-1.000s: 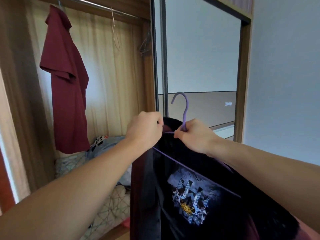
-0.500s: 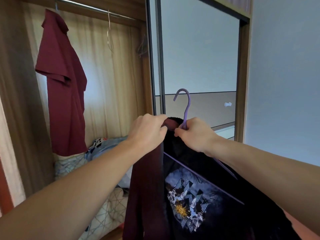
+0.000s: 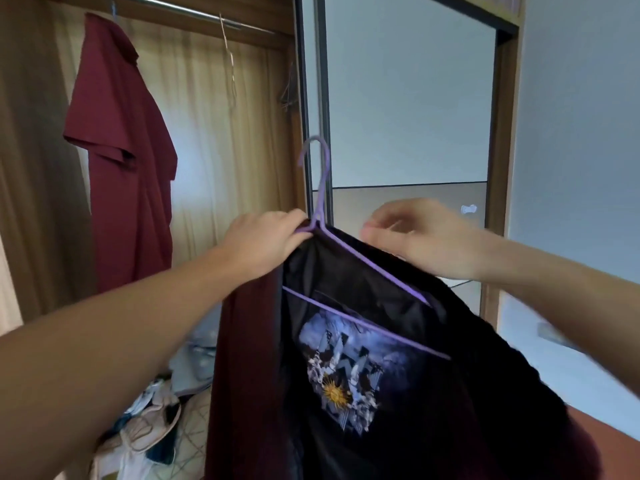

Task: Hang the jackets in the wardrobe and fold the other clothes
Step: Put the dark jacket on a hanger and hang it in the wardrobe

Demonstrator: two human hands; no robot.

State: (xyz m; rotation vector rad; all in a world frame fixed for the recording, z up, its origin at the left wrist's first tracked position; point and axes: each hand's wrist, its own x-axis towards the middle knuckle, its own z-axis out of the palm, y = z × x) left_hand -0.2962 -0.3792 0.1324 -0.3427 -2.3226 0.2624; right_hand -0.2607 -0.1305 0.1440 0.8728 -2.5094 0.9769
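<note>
Pale grey wall [image 3: 581,133] beside a wood-framed sliding door [image 3: 408,98].

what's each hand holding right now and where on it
The left hand grips the purple hanger at the base of its hook, with the dark jacket's collar. The right hand is off the hanger, fingers loosely curled, holding nothing.

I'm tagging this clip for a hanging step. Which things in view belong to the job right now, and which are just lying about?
In the job:
- left hand, gripping the purple hanger at its neck
- right hand, on the dark jacket
- wardrobe rail

Lying about:
- maroon shirt, already hung
- bare wire hanger
- pile of clothes on the wardrobe floor
</note>
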